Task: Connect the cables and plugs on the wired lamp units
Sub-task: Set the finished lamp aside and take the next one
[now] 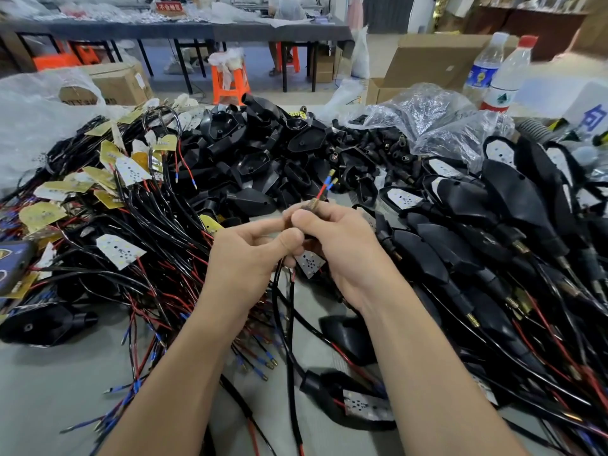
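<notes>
Both hands meet above the middle of the table. My right hand [342, 245] pinches a small black stem with a brass threaded end [311, 204]. A red and a blue-sleeved wire with brass terminals [329, 184] stick out of that end. My left hand [250, 255] grips the black cable [279, 297] just below, thumb pressed against the right thumb. A small white LED board [310, 262] hangs on the wires under my right palm. The stem's body is hidden by my fingers.
A tangle of wired LED boards [121, 205] fills the left. Empty black lamp shells [260, 149] are heaped at the back centre, assembled lamp units [487, 232] on the right. Plastic bags [427, 110], two bottles [506, 74] and cardboard boxes stand behind. A phone [13, 264] lies far left.
</notes>
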A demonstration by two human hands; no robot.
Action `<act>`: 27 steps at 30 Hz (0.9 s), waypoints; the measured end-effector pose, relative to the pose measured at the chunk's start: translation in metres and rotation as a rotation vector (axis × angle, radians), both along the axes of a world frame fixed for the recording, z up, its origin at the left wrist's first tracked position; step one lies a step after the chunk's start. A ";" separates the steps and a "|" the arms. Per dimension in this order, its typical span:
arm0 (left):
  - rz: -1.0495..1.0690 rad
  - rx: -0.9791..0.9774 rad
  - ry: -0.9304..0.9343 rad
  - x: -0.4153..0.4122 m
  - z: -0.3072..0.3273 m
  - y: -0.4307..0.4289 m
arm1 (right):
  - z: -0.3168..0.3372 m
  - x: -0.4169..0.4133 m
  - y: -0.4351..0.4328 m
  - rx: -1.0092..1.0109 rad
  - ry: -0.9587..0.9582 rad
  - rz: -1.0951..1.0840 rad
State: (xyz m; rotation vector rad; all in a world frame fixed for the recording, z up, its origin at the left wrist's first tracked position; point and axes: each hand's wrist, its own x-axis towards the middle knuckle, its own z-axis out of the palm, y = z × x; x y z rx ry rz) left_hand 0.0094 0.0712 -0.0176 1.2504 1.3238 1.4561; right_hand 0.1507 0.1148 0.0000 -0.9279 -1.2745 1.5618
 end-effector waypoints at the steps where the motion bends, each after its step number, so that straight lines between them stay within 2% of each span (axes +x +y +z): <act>1: -0.002 -0.024 0.032 0.000 0.001 0.000 | 0.000 -0.002 -0.001 0.001 -0.006 0.015; 3: -0.031 -0.054 0.096 0.000 0.001 -0.001 | 0.002 -0.003 -0.001 -0.006 -0.001 -0.002; 6: -0.038 -0.092 0.089 0.003 0.003 -0.002 | 0.006 0.001 0.002 -0.006 0.038 -0.090; 10: -0.074 -0.169 0.134 0.010 0.006 -0.005 | 0.016 0.001 0.012 0.048 -0.072 -0.201; 14: -0.136 -0.138 0.168 0.012 0.012 -0.009 | 0.033 -0.005 0.027 0.131 -0.136 -0.277; 16: 0.001 0.001 0.335 0.012 0.010 -0.010 | 0.038 -0.011 0.033 0.222 -0.247 -0.303; 18: 0.299 0.206 0.693 0.015 0.007 -0.014 | 0.041 -0.017 0.037 0.318 -0.360 -0.316; 19: 0.422 0.244 0.798 0.020 0.006 -0.016 | 0.043 -0.020 0.038 0.344 -0.388 -0.331; 20: 0.476 0.231 0.805 0.024 0.007 -0.018 | 0.045 -0.022 0.040 0.352 -0.390 -0.355; 22: 0.369 0.110 0.598 0.030 0.005 -0.020 | 0.054 -0.023 0.048 0.292 -0.286 -0.403; 24: 0.141 -0.053 0.347 0.032 0.002 -0.018 | 0.064 -0.020 0.061 0.176 -0.133 -0.454; 27: -0.201 -0.180 0.196 0.030 0.007 -0.018 | 0.078 -0.010 0.086 0.036 -0.009 -0.557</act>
